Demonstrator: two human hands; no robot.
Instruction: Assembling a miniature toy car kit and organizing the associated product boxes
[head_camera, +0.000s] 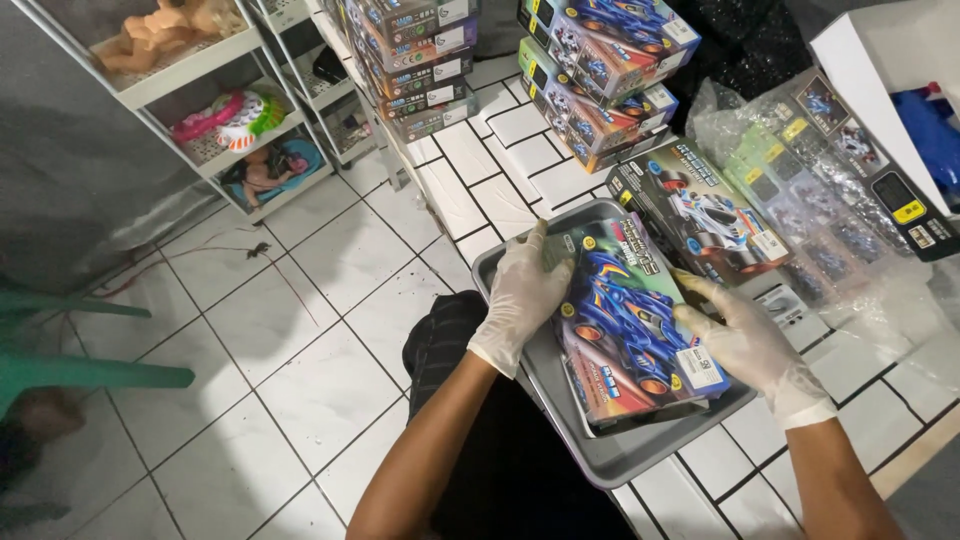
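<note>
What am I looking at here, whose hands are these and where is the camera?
There is no machine: a person wears the camera on their head, so the one picture looks down at their own arms. Both hands wear thin white gloves. The left hand and the right hand grip opposite edges of a toy car box with a blue racing car printed on it, lying in a grey tray on the person's lap. A second box sits just beyond it. More such boxes are in stacks on the white tiled floor, with a shelf of toys to the left.
</note>
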